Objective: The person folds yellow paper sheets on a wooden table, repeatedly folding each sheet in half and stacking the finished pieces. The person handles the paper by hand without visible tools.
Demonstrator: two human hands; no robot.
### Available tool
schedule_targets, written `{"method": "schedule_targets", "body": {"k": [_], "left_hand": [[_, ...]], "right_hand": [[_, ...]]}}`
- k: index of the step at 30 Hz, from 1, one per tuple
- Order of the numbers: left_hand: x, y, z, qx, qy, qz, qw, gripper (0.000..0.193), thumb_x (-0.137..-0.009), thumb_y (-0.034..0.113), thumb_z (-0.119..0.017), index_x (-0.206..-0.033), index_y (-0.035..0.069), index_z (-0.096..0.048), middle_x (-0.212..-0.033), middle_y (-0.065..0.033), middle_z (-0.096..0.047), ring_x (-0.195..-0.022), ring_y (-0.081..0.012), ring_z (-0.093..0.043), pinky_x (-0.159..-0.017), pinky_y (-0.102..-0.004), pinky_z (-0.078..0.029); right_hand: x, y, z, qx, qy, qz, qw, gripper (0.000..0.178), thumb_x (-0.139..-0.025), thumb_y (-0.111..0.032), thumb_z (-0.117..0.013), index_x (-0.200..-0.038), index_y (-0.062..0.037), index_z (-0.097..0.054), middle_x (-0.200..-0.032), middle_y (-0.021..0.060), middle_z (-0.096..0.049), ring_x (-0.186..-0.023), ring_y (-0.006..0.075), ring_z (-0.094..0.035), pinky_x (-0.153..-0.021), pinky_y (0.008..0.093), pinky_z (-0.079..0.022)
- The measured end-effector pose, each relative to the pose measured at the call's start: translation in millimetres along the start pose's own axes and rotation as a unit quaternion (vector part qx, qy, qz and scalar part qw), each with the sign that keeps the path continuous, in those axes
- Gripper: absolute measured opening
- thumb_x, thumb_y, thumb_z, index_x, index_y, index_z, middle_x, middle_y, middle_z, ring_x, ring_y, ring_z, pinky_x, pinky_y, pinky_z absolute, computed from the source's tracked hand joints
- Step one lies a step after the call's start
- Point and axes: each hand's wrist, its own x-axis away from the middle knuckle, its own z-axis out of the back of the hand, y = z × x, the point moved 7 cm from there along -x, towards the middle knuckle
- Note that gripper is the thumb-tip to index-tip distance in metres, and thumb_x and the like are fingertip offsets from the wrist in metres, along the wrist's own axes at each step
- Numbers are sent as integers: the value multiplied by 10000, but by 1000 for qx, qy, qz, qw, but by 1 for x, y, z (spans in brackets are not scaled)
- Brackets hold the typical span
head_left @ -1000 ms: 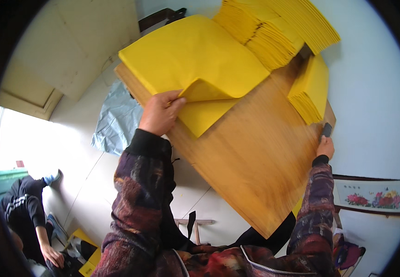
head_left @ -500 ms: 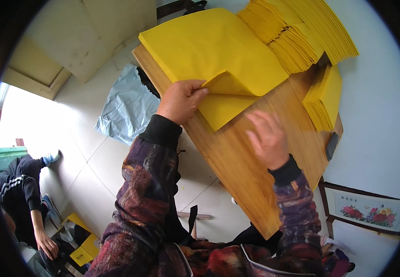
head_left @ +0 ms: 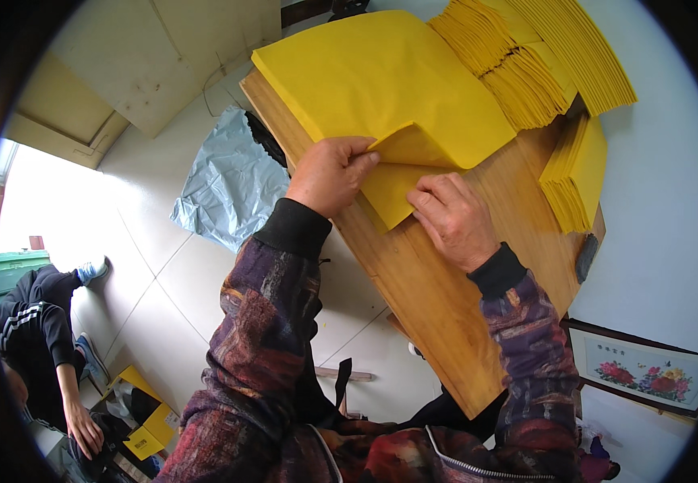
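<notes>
A large yellow sheet (head_left: 381, 80) of paper or thin cloth, possibly several layers, lies across the far end of the wooden table (head_left: 437, 322). My left hand (head_left: 331, 171) pinches its near edge between thumb and fingers and holds a corner lifted in a fold. Beneath that fold shows another yellow layer (head_left: 389, 197). With closed fingers, my right hand (head_left: 453, 216) is at the right edge of this lower layer, its fingertips gripping or pressing that edge. The exact contact is partly hidden by the fingers.
Folded yellow stacks (head_left: 526, 84) stand at the table's far right, with another yellow stack (head_left: 576, 173) nearer. A dark grey block (head_left: 586, 258) sits by the right edge. On the floor lies a silvery plastic bag (head_left: 232, 181). A seated person (head_left: 43, 330) and yellow box (head_left: 147, 431) are lower left.
My right hand has moved left and up to the lower yellow layer, and its fingers have closed there. My left hand keeps its pinch on the lifted corner. The whole view has shifted slightly.
</notes>
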Motion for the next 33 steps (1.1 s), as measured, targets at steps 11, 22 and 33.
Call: {"method": "schedule_targets", "body": {"k": [11,22,33], "left_hand": [[-2,-1,0,-18,-1,-13,1000,273,-854,185,-595,-1045,-6,-637,-900,-204,-651,-854,-342,-629,-750,-355,-488],[-3,-4,-3,-3,-4,-53,999,239,-915,180,-566,-1065,9,-639,-682,1,-574,-550,-71,-490,-515,-242,-428],[-5,-3,-3,-15,-12,-59,998,254,-922,203,-560,-1047,-2,-640,-727,-11,-608,-592,-75,-522,-542,-246,-445]], "right_hand": [[-9,22,-2,-160,-36,-76,984,112,-733,31,-611,-820,-16,-558,-838,110,-552,-793,299,-535,-685,342,-448],[-17,43,-10,-308,-130,-150,930,94,-797,-92,-618,-805,-5,-584,-778,113,-572,-713,233,-567,-635,307,-451],[-30,41,7,-273,-72,-172,944,124,-831,-113,-587,-799,6,-574,-712,143,-581,-639,252,-568,-588,316,-443]]}}
